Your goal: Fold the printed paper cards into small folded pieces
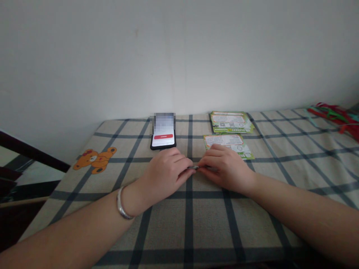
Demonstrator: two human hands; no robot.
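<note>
My left hand [169,168], with a silver bangle [121,203] on its wrist, is closed in a pinch low over the checked tablecloth. Facing it, my right hand [224,164] is closed the same way. Between their fingertips shows the edge of a thin flat item [193,167], greyish and mostly covered by the fingers; its kind cannot be made out. Just beyond my right hand lies a green-bordered printed card [224,140], partly hidden by it. A phone [163,142] with a lit screen and a red button lies past my left hand.
Behind the single card sits a stack of similar cards [231,121]. A teddy bear picture [95,160] is at the left of the checked tablecloth [168,228]. Red and green ribbon-like strips [336,117] lie at far right. A pale wall [179,56] rises behind the table.
</note>
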